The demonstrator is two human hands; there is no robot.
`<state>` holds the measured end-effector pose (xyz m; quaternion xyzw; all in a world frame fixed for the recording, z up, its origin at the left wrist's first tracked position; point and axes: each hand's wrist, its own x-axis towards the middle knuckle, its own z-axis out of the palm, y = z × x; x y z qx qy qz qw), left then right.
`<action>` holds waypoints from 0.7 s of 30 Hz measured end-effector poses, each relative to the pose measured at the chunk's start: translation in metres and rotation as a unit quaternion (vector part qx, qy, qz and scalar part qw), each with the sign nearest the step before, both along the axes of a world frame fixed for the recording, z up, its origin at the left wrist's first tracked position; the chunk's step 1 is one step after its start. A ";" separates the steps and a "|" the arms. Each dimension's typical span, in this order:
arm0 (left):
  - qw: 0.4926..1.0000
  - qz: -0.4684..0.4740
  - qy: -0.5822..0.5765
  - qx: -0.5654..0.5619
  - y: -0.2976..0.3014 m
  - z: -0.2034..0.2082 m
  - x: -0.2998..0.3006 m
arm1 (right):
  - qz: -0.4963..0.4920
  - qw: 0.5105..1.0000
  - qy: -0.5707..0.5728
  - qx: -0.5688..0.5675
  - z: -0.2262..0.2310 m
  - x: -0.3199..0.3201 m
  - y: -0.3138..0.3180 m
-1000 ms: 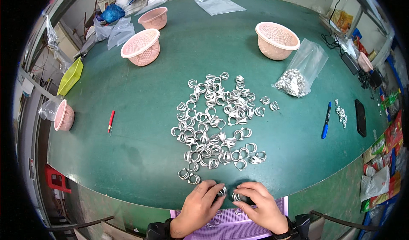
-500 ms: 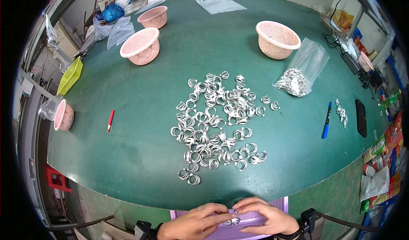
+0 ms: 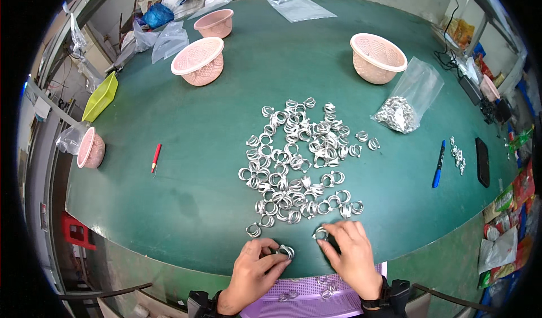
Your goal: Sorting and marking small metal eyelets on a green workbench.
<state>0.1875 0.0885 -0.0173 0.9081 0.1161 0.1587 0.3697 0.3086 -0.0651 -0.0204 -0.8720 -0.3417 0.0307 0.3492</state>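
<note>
One glossy, banded metal ring (image 3: pixel 288 252) sits in the narrow grip of the left hand (image 3: pixel 254 268); the right hand (image 3: pixel 353 253) pinches a second ring (image 3: pixel 317 235). Both are at six o'clock of the smooth green counter (image 3: pixel 169 210).

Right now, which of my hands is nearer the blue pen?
Right. Your right hand is left of the blue pen and closer to you; your left hand is much farther left.

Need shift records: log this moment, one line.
left hand: holding ring; right hand: holding another ring; loose rings: on table; purple basket: rings inside
</note>
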 end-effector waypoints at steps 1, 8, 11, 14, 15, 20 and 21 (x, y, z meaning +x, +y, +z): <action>0.997 -0.019 0.016 -0.080 -0.003 -0.001 -0.002 | 0.063 0.998 0.030 -0.001 0.003 -0.001 -0.006; 0.997 -0.037 0.044 0.042 -0.007 0.007 0.007 | 0.069 0.995 0.071 -0.001 0.009 -0.013 -0.003; 0.997 -0.037 0.060 0.000 -0.011 0.002 0.007 | 0.065 0.991 0.117 0.028 0.002 -0.017 -0.004; 0.973 -0.045 0.048 -0.222 -0.012 0.008 0.006 | 0.070 0.968 0.208 0.123 0.005 -0.019 -0.010; 0.973 -0.045 0.048 -0.222 -0.014 0.006 0.004 | 0.084 0.951 0.243 0.171 0.007 -0.020 -0.011; 0.818 -0.058 -0.029 -0.571 -0.021 -0.005 0.002 | 0.087 0.896 0.332 0.281 0.003 -0.031 -0.018; 0.790 -0.079 -0.057 -0.605 -0.022 -0.007 0.002 | 0.083 0.875 0.355 0.317 0.003 -0.033 -0.017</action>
